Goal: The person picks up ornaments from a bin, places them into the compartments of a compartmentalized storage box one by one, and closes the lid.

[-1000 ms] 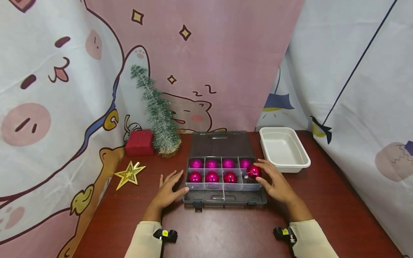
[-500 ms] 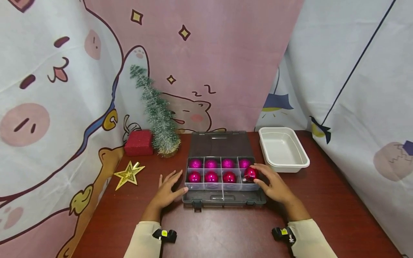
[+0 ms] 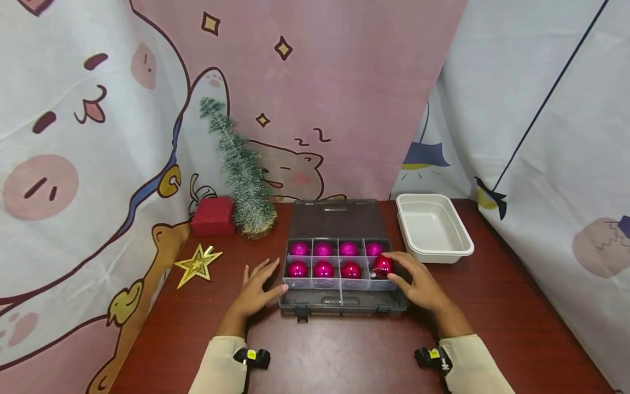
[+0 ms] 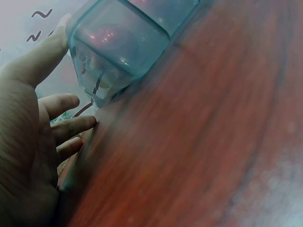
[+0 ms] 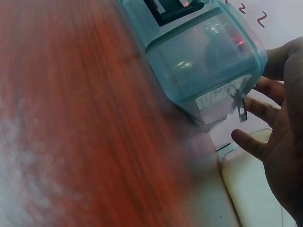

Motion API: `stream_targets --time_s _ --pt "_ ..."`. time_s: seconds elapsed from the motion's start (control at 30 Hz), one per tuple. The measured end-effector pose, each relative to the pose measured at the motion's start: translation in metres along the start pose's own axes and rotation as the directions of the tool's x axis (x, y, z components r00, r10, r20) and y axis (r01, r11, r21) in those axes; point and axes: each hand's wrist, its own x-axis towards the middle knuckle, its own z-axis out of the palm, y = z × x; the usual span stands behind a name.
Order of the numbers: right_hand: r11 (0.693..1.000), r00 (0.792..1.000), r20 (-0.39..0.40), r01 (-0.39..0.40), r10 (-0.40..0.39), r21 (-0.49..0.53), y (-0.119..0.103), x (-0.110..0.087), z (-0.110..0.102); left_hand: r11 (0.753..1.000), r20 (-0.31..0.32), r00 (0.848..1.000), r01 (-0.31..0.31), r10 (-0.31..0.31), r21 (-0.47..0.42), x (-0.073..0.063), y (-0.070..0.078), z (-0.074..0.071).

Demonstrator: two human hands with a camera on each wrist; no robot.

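Note:
A dark translucent organizer box (image 3: 339, 302) lies with its lid (image 3: 334, 220) folded back. Its divided compartments hold several magenta Christmas balls (image 3: 349, 249), glittery in the back row and shiny in the front row. At the front right compartment, my right hand (image 3: 423, 282) pinches a shiny red Christmas ball (image 3: 381, 266) between thumb and fingers. The ball sits down in that compartment with its silver cap toward the lower left. My left hand (image 3: 256, 293) rests beside the box's left end with its fingers spread, thumb at the front left corner; it holds nothing.
Behind the right hand stands a white plastic tray (image 3: 465, 241). At the back left are a small frosted Christmas tree (image 3: 246, 180), leaning left, and a red block (image 3: 213, 217). A gold star topper (image 3: 198, 265) lies left of the left hand. Printed cloth hangs around the table.
The right hand has brought the red ball slightly left and down, from over the box's right edge into the front right compartment. The left hand has stayed in place.

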Motion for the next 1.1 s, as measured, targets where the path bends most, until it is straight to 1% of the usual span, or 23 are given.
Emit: stream_targets --time_s 0.23,0.4,0.7,0.97,1.1 --pt "1.000 1.000 0.017 0.000 0.000 0.000 0.0031 -0.0007 0.0009 1.000 0.007 1.000 0.005 -0.005 -0.003 0.0006 0.0003 -0.0005" --pt "1.000 0.999 0.035 -0.015 0.015 -0.009 0.0057 -0.0013 0.0026 1.000 0.010 1.000 0.006 -0.006 -0.003 0.0002 0.0006 -0.0008" --pt "1.000 0.999 0.047 -0.004 0.004 0.002 0.0049 -0.0012 0.0036 1.000 0.008 1.000 0.011 -0.011 -0.013 -0.0005 0.0027 -0.0012" --pt "0.998 0.997 0.049 -0.060 0.061 -0.015 0.0039 -0.0026 0.0035 1.000 -0.001 1.000 0.002 -0.002 -0.007 -0.0006 0.0010 -0.0004" --pt "0.997 0.996 0.030 -0.082 0.082 -0.001 0.0037 -0.0030 0.0046 1.000 0.002 1.000 -0.003 0.003 -0.008 -0.0004 0.0012 -0.0006"
